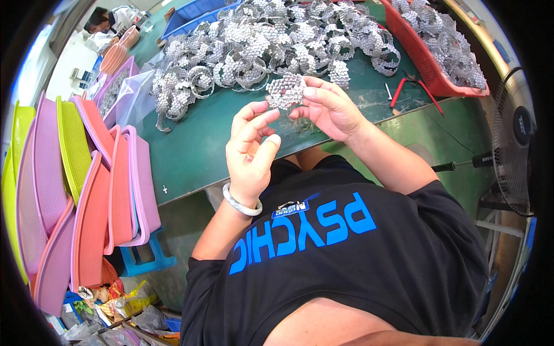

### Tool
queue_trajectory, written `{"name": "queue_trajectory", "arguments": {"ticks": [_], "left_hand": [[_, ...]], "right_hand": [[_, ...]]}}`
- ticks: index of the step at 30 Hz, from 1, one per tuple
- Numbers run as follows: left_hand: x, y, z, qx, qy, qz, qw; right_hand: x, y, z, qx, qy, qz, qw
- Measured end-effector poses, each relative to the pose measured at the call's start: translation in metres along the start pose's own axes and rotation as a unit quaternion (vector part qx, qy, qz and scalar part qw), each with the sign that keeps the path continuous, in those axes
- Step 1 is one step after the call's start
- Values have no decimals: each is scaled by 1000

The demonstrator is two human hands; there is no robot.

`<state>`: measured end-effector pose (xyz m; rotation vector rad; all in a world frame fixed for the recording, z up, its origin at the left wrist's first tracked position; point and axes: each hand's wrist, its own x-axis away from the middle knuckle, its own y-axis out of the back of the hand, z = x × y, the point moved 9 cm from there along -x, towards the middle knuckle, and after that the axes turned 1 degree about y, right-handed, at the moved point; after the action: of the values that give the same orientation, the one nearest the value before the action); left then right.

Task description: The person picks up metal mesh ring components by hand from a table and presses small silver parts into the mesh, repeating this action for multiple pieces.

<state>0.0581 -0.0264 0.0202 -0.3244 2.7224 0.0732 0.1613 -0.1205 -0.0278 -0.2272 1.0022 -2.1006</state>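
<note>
A silver bracelet-like band with a bumpy, honeycomb surface (pixel 284 92) is raised just above the front part of the green table. My right hand (pixel 336 112) pinches its right side between thumb and fingers. My left hand (pixel 252 147), with a pale bangle on the wrist, is at the band's lower left. Its fingers are half bent and its thumb stands apart from them; the fingertips lie close to the band's edge, and whether they touch it I cannot tell. Beyond both hands spreads a large heap of similar silver bands (pixel 254 46).
Red-handled pliers (pixel 416 92) lie at the table's right, beside a red crate (pixel 427 72) of silver pieces. Pink, purple and green baskets (pixel 86 173) are stacked at the left. A fan (pixel 513 138) stands far right. Another person (pixel 112 23) sits at the far left.
</note>
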Motion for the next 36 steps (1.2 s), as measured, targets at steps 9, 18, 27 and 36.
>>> {"name": "queue_trajectory", "arguments": {"ticks": [9, 18, 27, 36], "left_hand": [[-4, -8, 5, 1, 12, 25, 1000], [5, 6, 30, 52, 58, 1, 997], [11, 17, 46, 89, 108, -29, 990], [13, 18, 52, 91, 131, -19, 987]], "right_hand": [[6, 14, 19, 16, 49, -9, 999], [58, 11, 235, 581, 336, -149, 726], [142, 73, 414, 850, 171, -442, 228], [168, 171, 423, 831, 23, -454, 320]]}}
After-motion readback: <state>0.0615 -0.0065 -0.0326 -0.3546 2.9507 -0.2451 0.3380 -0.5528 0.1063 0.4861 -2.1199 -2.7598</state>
